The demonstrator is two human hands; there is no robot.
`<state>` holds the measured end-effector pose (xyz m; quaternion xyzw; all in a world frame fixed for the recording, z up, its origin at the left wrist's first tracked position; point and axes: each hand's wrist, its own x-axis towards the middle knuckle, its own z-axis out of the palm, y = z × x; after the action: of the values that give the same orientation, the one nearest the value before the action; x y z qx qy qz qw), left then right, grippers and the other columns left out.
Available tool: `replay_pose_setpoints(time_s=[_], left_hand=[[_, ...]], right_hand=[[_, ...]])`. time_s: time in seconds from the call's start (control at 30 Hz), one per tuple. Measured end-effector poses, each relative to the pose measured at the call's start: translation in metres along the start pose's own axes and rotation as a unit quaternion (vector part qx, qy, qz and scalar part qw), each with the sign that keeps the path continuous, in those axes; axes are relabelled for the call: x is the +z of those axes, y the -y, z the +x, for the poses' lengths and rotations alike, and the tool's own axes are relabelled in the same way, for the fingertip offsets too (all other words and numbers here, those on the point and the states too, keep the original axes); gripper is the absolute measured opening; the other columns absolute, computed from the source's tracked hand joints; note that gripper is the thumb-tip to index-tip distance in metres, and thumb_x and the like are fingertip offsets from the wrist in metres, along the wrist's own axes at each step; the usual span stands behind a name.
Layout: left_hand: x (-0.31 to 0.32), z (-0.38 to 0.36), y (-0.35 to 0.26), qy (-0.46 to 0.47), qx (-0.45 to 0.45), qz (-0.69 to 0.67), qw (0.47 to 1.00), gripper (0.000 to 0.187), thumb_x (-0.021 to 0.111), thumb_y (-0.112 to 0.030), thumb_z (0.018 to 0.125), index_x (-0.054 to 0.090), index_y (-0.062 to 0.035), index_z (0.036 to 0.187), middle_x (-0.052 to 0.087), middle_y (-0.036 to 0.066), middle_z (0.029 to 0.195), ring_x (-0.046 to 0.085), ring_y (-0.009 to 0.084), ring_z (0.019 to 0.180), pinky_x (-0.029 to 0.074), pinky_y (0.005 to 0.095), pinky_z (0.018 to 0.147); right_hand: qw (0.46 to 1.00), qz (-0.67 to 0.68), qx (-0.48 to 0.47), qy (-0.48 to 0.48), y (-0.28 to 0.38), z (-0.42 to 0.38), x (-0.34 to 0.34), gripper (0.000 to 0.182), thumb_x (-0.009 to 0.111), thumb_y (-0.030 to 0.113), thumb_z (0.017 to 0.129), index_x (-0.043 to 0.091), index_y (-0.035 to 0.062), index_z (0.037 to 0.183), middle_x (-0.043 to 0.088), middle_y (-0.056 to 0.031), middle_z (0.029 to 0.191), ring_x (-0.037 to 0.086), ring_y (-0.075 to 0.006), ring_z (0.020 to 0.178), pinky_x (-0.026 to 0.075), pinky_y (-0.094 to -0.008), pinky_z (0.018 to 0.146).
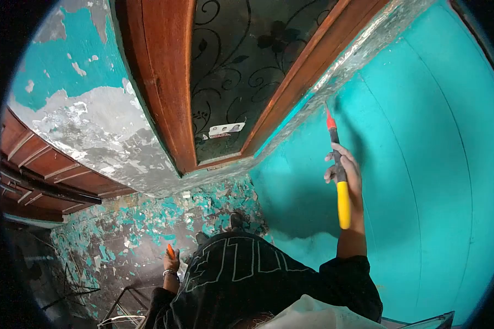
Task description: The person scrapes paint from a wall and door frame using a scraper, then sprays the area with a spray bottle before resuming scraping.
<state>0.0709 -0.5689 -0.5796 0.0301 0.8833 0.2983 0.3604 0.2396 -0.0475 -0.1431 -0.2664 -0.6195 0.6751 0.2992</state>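
My right hand [350, 170] is raised at the turquoise wall [389, 181], its fingers closed around a scraper [343, 203]. That tool has a black and yellow handle and a red collar, and its thin tip points up at the edge where turquoise paint meets a bare grey strip [340, 77] beside the door frame. My left hand [171, 262] hangs low on the left, closed on a small orange object [170, 251]. Most of that object is hidden in the fingers, so its kind cannot be made out.
A brown wooden door frame [159, 82] surrounds a dark patterned glass panel [230, 71]. Left of it, a wall [93, 120] shows peeling turquoise paint over grey. Paint flakes cover the floor [121, 247]. Thin metal legs [127, 296] stand at the lower left.
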Motion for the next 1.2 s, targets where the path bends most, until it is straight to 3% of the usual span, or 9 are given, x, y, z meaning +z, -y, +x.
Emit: replay_pose_setpoints(time_s=[0.03, 0.1, 0.17, 0.23, 0.37, 0.53, 0.6, 0.77, 1.2], left_hand=[[-0.003, 0.0, 0.003, -0.006, -0.007, 0.004, 1.0, 0.075, 0.055, -0.05, 0.079, 0.038, 0.0065, 0.124, 0.05, 0.028, 0.115, 0.048, 0.04, 0.108, 0.039, 0.0409, 0.09], [-0.008, -0.001, 0.009, 0.014, -0.018, 0.0, 1.0, 0.077, 0.054, -0.052, 0.079, 0.036, 0.0061, 0.127, 0.046, 0.028, 0.121, 0.045, 0.0396, 0.112, 0.037, 0.0404, 0.093], [-0.016, -0.007, 0.008, -0.002, -0.027, 0.035, 0.999, 0.077, 0.053, -0.052, 0.079, 0.037, 0.0059, 0.126, 0.046, 0.028, 0.12, 0.045, 0.039, 0.113, 0.037, 0.0409, 0.093], [-0.021, -0.013, 0.004, -0.023, -0.01, 0.042, 0.999, 0.075, 0.053, -0.051, 0.079, 0.038, 0.0066, 0.124, 0.049, 0.029, 0.115, 0.047, 0.0402, 0.109, 0.039, 0.0425, 0.09], [-0.028, -0.022, -0.015, 0.002, -0.015, 0.06, 0.998, 0.072, 0.052, -0.049, 0.08, 0.039, 0.0077, 0.122, 0.051, 0.029, 0.111, 0.049, 0.0424, 0.104, 0.041, 0.0444, 0.085], [0.017, 0.005, 0.039, -0.001, -0.028, 0.014, 1.0, 0.068, 0.051, -0.047, 0.081, 0.04, 0.007, 0.122, 0.051, 0.03, 0.111, 0.049, 0.0429, 0.103, 0.041, 0.0447, 0.085], [0.03, -0.002, 0.046, -0.062, 0.09, 0.161, 0.981, 0.067, 0.05, -0.045, 0.083, 0.039, 0.0075, 0.122, 0.049, 0.03, 0.113, 0.048, 0.0427, 0.105, 0.04, 0.0439, 0.086], [0.023, -0.045, -0.026, -0.003, -0.047, -0.011, 0.999, 0.067, 0.05, -0.045, 0.083, 0.038, 0.0074, 0.123, 0.048, 0.029, 0.117, 0.046, 0.0413, 0.108, 0.038, 0.042, 0.09], [0.062, -0.073, 0.0, -0.097, 0.015, -0.029, 0.995, 0.061, 0.053, -0.041, 0.082, 0.042, 0.0078, 0.118, 0.052, 0.031, 0.107, 0.049, 0.0438, 0.101, 0.042, 0.0437, 0.082]], right_hand=[[0.993, 0.101, 0.037, 0.055, 0.001, 0.003, 0.0, 0.043, 0.042, 0.016, 0.088, 0.035, 0.0054, 0.129, 0.055, -0.0152, 0.091, 0.059, -0.0198, 0.057, 0.049, -0.0288, 0.049], [0.996, 0.073, 0.0, -0.043, 0.0, 0.0, 0.014, 0.042, 0.045, 0.012, 0.084, 0.038, 0.0051, 0.125, 0.056, -0.0168, 0.091, 0.06, -0.0237, 0.059, 0.05, -0.0318, 0.05], [0.993, -0.029, -0.104, 0.041, -0.01, 0.009, 0.002, 0.029, 0.049, 0.013, 0.086, 0.047, 0.0029, 0.113, 0.058, -0.0131, 0.089, 0.059, -0.0196, 0.066, 0.049, -0.0306, 0.058], [0.851, -0.418, -0.318, -0.021, -0.009, 0.029, 0.004, 0.024, 0.052, 0.016, 0.086, 0.051, 0.0019, 0.105, 0.057, -0.0074, 0.085, 0.053, -0.0132, 0.072, 0.044, -0.0282, 0.066], [0.952, -0.217, -0.187, -0.109, -0.007, 0.055, 0.01, 0.012, 0.054, 0.012, 0.083, 0.054, 0.0048, 0.093, 0.054, -0.005, 0.087, 0.049, -0.0149, 0.08, 0.04, -0.0289, 0.075], [0.953, 0.082, -0.274, -0.1, 0.02, 0.09, 0.029, 0.025, 0.052, 0.017, 0.085, 0.04, 0.008, 0.066, 0.036, 0.0021, 0.053, 0.034, -0.0073, 0.044, 0.028, -0.0245, 0.04], [0.945, 0.063, -0.298, -0.116, 0.038, 0.103, 0.041, 0.026, 0.052, 0.016, 0.086, 0.039, 0.0077, 0.064, 0.037, 0.0018, 0.051, 0.033, -0.0076, 0.042, 0.028, -0.0249, 0.039], [0.904, -0.065, -0.398, -0.144, 0.049, 0.148, 0.044, 0.028, 0.054, 0.013, 0.086, 0.04, 0.0063, 0.063, 0.041, -0.0001, 0.05, 0.036, -0.0082, 0.04, 0.03, -0.0251, 0.037], [0.914, -0.081, -0.387, -0.097, 0.064, 0.179, 0.041, 0.026, 0.055, 0.016, 0.087, 0.041, 0.006, 0.067, 0.037, 0.0006, 0.051, 0.033, -0.0077, 0.042, 0.029, -0.0237, 0.038]])
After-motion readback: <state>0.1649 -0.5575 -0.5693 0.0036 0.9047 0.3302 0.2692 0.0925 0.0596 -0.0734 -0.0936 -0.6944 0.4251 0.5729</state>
